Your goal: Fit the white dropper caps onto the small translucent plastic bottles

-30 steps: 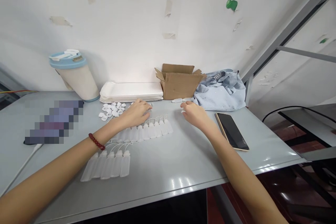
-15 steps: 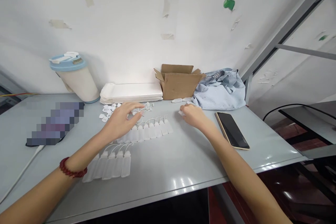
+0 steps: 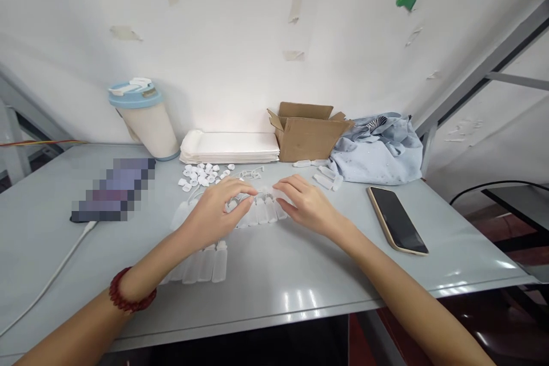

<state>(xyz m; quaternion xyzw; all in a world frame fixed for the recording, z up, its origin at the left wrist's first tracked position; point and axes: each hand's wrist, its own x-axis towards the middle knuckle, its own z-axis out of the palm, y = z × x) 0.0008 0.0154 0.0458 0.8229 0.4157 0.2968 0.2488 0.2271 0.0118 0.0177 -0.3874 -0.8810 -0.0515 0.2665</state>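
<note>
My left hand (image 3: 217, 209), with a dark red bead bracelet (image 3: 132, 290) on the wrist, hovers over a row of small translucent plastic bottles (image 3: 261, 211). Its thumb and forefinger curve with a small gap between them. Facing it, my right hand (image 3: 309, 205) has fingers apart at the right end of that row. Small pale loops and bottle tops lie between the fingertips, too blurred to make out. A second bottle row (image 3: 219, 263) lies nearer, partly behind my left forearm. White caps (image 3: 201, 174) and thin white loops (image 3: 253, 174) lie behind.
Loose bottles (image 3: 323, 180) lie by a blue cloth (image 3: 380, 154). Along the wall stand a cardboard box (image 3: 311, 140), a stack of white envelopes (image 3: 231, 151) and a tumbler (image 3: 150, 126). Phones (image 3: 397, 220) lie at both sides; the left phone (image 3: 114, 191) has a cable.
My right hand has moved left from beside the loose bottles to the back row's right end. My left hand stays over the row, its thumb and forefinger closer together. The view has shifted left.
</note>
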